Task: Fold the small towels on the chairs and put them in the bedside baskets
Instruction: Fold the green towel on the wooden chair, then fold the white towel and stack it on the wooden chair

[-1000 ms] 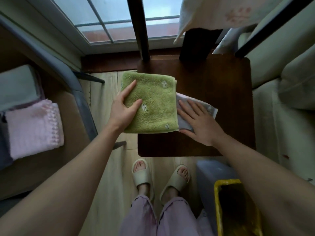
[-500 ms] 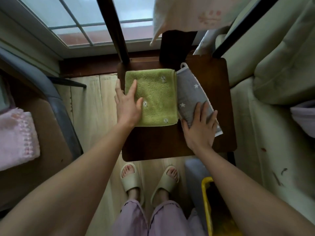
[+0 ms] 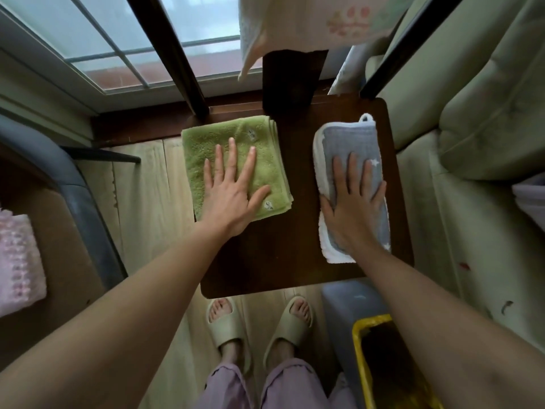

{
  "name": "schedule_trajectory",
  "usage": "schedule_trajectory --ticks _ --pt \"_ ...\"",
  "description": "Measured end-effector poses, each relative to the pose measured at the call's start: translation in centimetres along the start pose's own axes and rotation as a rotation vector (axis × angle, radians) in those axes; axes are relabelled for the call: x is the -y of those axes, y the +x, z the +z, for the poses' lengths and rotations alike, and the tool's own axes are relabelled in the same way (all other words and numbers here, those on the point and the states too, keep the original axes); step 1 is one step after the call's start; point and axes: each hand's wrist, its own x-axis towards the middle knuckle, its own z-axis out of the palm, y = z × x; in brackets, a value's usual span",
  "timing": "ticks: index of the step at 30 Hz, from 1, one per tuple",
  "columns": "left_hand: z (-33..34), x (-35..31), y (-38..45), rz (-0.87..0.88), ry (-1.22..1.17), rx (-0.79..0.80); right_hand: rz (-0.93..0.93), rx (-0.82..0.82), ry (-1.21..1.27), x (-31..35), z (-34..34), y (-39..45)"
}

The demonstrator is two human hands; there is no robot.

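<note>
The left hand [image 3: 230,199] lies flat, fingers straight, on the folded green towel [image 3: 206,154], which overhangs the chair seat's [image 3: 298,231] left edge. The right hand [image 3: 351,214] presses flat on the grey star towel [image 3: 339,140] near the seat's right edge, with bare wood between the towels.

No text, label, brand or number can be read on anything here; the small marks are only patterns.

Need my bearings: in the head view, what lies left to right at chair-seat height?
pink towel → green towel under the left hand → bare chair seat → grey star towel under the right hand
</note>
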Motion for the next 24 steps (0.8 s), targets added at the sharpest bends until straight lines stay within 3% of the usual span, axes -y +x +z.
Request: schedule_trajectory --ticks 4,14,20,24 --pt "0.0 -1.4 0.5 -0.033 0.062 0.004 0.02 0.029 0.053 0.3 -0.4 0.2" --pt "1.2 -2.5 3.2 0.069 0.19 -0.112 -0.018 -0.089 0.024 -0.5 -0.1 3.9" --pt "-2.3 -3.4 2.4 0.043 0.204 0.095 -0.055 0.121 0.026 -0.5 -2.8 2.9" --pt "-10.1 -5.0 -1.2 0.094 0.086 0.015 -0.07 0.176 0.119 0.2 -10.2 -0.1"
